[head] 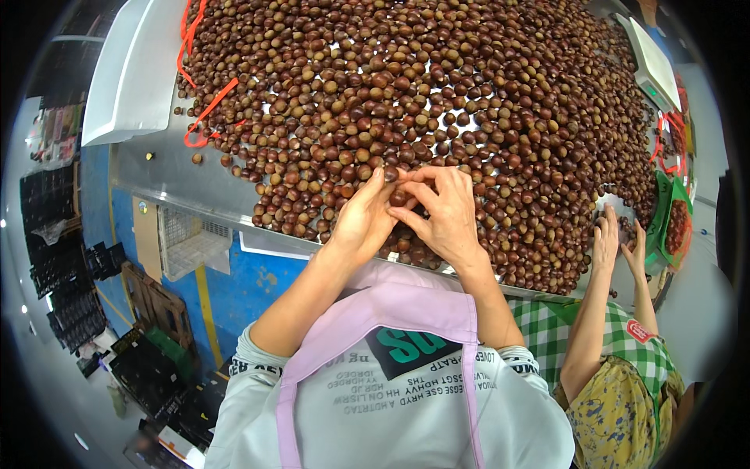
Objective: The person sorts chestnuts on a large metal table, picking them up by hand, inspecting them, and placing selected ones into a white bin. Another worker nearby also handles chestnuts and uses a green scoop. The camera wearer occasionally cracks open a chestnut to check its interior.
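A broad spread of brown chestnuts (328, 117) covers much of the metal table (170, 164) before me. My left hand (364, 218) is cupped over its near edge, with a dark chestnut (391, 173) at the tip of its thumb. From the right, my right hand (445, 214) meets it, thumb and fingers curled around another chestnut (398, 198) between the two hands. Both hands are just above the layer of nuts. The inside of my left palm is partly hidden by my right fingers.
At right, a co-worker's hands (606, 240) reach among the nuts. Beyond stand a digital scale (659, 70) and a green-edged net bag (677, 225) of chestnuts. A white tray (132, 76) and an orange strap (211, 111) lie left. Below are a plastic crate (190, 237) and wooden pallet (155, 299).
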Available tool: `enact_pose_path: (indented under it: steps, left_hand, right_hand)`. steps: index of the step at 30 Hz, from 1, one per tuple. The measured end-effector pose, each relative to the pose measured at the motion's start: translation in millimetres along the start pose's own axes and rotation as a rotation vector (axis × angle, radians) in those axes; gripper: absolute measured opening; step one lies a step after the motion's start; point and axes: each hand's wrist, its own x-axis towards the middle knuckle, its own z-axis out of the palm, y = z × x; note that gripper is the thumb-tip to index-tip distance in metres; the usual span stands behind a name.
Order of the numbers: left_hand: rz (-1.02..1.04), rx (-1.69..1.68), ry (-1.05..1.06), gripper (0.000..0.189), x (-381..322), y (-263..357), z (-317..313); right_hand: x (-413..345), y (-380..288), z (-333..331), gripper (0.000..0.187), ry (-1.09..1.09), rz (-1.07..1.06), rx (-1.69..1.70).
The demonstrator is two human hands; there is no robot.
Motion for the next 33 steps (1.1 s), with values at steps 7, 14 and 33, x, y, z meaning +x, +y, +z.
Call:
enact_pose_path:
  steps: [7,14,33]
  left_hand:
    - [0.042,0.103,-0.061,0.029,-6,10,-22]
    - [0.085,-0.023,-0.021,0.034,-12,9,-46]
    - [0.068,0.058,0.046,0.025,-17,11,-37]
  right_hand:
    - [-7,82,-73,0.024,0.381,0.23,-0.353]
    - [13,71,-58,0.041,0.201,0.127,-0.167]
    - [5,109,14,0.028,0.038,0.039,-0.604]
